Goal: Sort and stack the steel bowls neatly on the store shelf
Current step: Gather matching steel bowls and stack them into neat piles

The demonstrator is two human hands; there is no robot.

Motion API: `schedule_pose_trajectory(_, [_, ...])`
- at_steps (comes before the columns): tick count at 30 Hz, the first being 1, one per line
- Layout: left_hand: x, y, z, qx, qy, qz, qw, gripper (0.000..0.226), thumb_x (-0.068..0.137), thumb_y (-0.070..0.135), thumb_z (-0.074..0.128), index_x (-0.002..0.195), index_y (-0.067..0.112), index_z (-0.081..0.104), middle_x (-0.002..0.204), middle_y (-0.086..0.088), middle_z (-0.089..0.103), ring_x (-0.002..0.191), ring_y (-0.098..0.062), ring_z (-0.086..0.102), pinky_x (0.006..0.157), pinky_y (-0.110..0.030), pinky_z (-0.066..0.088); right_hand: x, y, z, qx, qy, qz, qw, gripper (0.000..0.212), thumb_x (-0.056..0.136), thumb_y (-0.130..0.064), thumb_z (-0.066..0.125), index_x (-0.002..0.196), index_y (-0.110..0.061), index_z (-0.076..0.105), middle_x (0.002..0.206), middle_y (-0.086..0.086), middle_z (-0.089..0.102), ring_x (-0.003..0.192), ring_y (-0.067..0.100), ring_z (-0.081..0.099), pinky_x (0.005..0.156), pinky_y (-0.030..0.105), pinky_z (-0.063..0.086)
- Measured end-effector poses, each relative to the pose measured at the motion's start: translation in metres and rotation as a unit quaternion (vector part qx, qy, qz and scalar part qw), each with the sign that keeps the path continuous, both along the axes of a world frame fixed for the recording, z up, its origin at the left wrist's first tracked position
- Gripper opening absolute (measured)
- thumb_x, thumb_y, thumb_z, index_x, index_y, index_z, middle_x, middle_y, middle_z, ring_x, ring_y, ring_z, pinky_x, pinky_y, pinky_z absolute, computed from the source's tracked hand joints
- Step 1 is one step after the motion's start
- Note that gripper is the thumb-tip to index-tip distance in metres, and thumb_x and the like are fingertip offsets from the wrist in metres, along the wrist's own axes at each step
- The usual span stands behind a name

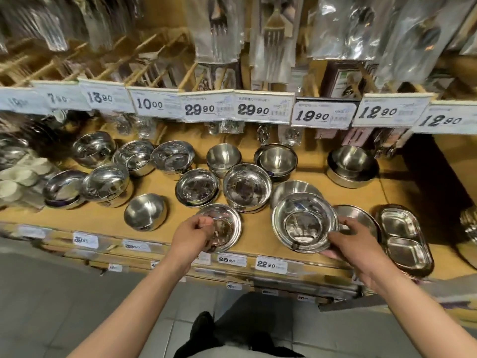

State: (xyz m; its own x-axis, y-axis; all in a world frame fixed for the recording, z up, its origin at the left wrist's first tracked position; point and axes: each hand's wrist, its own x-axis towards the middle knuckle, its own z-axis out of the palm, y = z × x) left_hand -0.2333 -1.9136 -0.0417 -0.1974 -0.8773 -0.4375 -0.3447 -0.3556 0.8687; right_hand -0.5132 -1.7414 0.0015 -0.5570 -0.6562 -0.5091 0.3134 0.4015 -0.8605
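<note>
Steel bowls [247,186] sit all over the store shelf [180,236], some stacked and some alone.

The left hand [195,232] pinches the rim of a small shallow bowl [227,223] at the front edge. The right hand [353,237] has its fingers [344,223] curled round the rim of a wide bowl [304,222], which has a small tag inside and seems to sit on more like it. A few piles in the middle and back look neat. One deep bowl [145,211] stands alone, so I think lots of sorting is left. A split steel tray [402,235] lies at the right, with nothing in it.
</note>
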Motion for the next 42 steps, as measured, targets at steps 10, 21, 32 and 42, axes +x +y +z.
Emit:
schedule_pose_trajectory(10, [0.093,-0.036,0.003,0.002,0.002,0.067,0.998,0.012,0.098,0.006,0.062,0.09,0.013,0.069,0.083,-0.003,0.067,0.076,-0.015,0.064,0.064,-0.025,0.056,0.098,-0.078,-0.027,-0.004,0.019,0.125,0.992,0.031,0.09,-0.001,0.069,0.113,-0.021,0.068,0.105,0.003,0.076,0.086,0.017,0.077,0.067,0.031,0.063])
schedule_pose_trajectory(21, [0.146,-0.081,-0.012,0.02,-0.03,0.031,0.999,0.014,0.093,0.004,0.061,0.089,0.014,0.07,0.079,0.002,0.066,0.079,-0.019,0.059,0.078,-0.036,0.049,0.158,-0.119,-0.065,0.016,-0.004,0.04,0.999,0.027,0.089,0.0,0.069,0.104,-0.023,0.067,0.109,0.006,0.072,0.093,0.02,0.074,0.073,0.033,0.064])
schedule_pose_trajectory(32, [0.064,-0.077,-0.033,0.005,-0.061,-0.095,0.994,0.013,0.092,0.014,0.069,0.104,0.018,0.065,0.084,0.004,0.071,0.059,-0.004,0.067,0.06,-0.018,0.057,0.162,-0.124,-0.078,0.07,0.107,0.015,0.992,0.021,0.091,-0.002,0.07,0.087,-0.02,0.059,0.09,0.006,0.061,0.081,0.029,0.069,0.04,0.012,0.044])
schedule_pose_trajectory(42, [0.057,-0.073,-0.037,0.027,-0.059,-0.085,0.994,0.014,0.09,-0.003,0.068,0.099,0.007,0.066,0.105,-0.011,0.07,0.091,-0.029,0.072,0.055,-0.02,0.059,0.162,-0.12,-0.088,0.079,0.125,0.013,0.989,0.028,0.092,-0.009,0.07,0.12,-0.009,0.07,0.1,0.001,0.072,0.067,0.012,0.074,0.054,0.016,0.055])
